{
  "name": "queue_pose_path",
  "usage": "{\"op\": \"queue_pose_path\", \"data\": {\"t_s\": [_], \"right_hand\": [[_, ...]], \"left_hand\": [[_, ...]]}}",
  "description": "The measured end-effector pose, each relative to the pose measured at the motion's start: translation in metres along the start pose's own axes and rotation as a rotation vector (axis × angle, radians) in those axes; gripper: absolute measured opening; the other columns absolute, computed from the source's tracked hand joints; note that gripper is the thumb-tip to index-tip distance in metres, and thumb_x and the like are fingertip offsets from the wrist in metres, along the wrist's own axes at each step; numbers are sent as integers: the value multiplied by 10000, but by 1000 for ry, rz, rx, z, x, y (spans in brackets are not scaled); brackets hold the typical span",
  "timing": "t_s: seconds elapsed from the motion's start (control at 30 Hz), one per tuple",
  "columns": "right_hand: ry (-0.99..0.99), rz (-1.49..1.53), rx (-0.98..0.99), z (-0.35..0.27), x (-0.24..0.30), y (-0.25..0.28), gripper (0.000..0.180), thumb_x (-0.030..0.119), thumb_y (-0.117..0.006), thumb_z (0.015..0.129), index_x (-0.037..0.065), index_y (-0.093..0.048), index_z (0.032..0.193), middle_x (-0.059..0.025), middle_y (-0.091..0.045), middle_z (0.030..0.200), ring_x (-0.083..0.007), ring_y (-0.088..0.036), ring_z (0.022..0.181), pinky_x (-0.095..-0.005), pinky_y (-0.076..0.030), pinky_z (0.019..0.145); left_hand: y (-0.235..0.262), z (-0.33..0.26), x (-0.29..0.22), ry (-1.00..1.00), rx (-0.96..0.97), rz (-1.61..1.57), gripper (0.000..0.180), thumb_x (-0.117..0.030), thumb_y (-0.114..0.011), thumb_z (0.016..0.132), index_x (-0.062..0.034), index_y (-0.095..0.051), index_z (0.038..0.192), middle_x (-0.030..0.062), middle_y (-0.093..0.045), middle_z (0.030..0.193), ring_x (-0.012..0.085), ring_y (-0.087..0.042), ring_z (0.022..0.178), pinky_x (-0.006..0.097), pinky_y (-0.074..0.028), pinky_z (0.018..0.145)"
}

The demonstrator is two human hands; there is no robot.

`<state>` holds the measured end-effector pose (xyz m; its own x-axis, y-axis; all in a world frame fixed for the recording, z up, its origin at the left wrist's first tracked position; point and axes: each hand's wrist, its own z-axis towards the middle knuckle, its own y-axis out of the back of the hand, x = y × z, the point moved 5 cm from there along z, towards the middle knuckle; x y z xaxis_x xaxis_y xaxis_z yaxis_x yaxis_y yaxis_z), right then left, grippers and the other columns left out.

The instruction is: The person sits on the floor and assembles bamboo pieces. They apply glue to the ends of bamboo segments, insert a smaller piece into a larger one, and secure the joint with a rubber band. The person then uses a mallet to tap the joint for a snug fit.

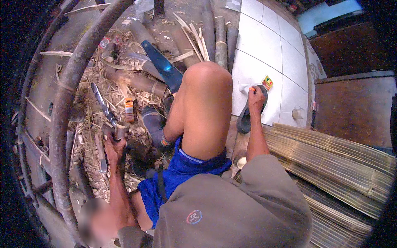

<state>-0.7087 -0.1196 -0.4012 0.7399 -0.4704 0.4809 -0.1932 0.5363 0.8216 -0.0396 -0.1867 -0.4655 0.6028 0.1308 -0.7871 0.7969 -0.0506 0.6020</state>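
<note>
A short, pale bamboo piece (pixel 120 130) with a hollow cut end sits in the left hand (pixel 113 144), fingers curled around it, a dark-handled knife (pixel 103 105) rising just above. The right hand (pixel 255 99) pinches something small and orange (pixel 252 88) over a dark sandal (pixel 248 113).

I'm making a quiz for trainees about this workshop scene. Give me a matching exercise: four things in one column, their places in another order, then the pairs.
Things:
1. left hand
2. right hand
3. blue saw blade
4. bundled bamboo slats

Places:
A. on the white tiled floor, at a dark sandal
B. stacked at the person's right
C. among bamboo shavings, gripping a tool handle
D. lying over bamboo poles beyond the raised knee

Pairs: 1-C, 2-A, 3-D, 4-B
</note>
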Motion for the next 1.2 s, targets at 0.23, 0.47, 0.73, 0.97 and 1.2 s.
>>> {"op": "queue_pose_path", "data": {"t_s": [0.23, 0.47, 0.73, 0.97, 1.2], "right_hand": [[-62, 9, 226, 33, 23, 1, 307, 212, -632, 918, -9, -690, 1122, -252, -720, 1052, -396, -697, 1001, -454, -535, 883], [50, -121, 192, 38, 7, -13, 333, 308, -637, 906, 50, -730, 1094, -193, -741, 932, -329, -719, 871, -408, -541, 785], [79, -204, 253, 43, -16, -28, 335, 312, -645, 897, 22, -726, 1043, -222, -729, 926, -366, -714, 883, -436, -538, 794], [76, -286, 310, 40, 3, -19, 357, 322, -652, 886, 18, -716, 1062, -243, -725, 977, -394, -707, 947, -455, -540, 835], [1, -188, 315, 44, -2, -26, 351, 301, -655, 846, 30, -719, 1060, -239, -726, 976, -383, -711, 944, -453, -544, 849]], "left_hand": [[-6, 1, 47, 62, -51, -120, 691, -473, -809, 778, 29, -613, 1210, 212, -726, 1043, 337, -709, 932, 437, -535, 848], [-1, -2, 18, 29, -74, 120, 719, -495, -823, 739, -12, -616, 1229, 217, -727, 1057, 356, -714, 965, 449, -535, 858], [-6, -7, -6, -106, -87, -246, 603, -309, -831, 802, 44, -603, 1234, 174, -728, 1043, 239, -690, 918, 369, -532, 842], [-10, 0, 50, 72, -29, -159, 659, -411, -818, 782, 21, -614, 1236, 203, -723, 1090, 311, -706, 981, 410, -530, 880], [-9, -4, 38, 54, -23, -27, 748, -528, -796, 739, -25, -614, 1261, 237, -720, 1081, 397, -704, 1011, 467, -530, 886]]}}
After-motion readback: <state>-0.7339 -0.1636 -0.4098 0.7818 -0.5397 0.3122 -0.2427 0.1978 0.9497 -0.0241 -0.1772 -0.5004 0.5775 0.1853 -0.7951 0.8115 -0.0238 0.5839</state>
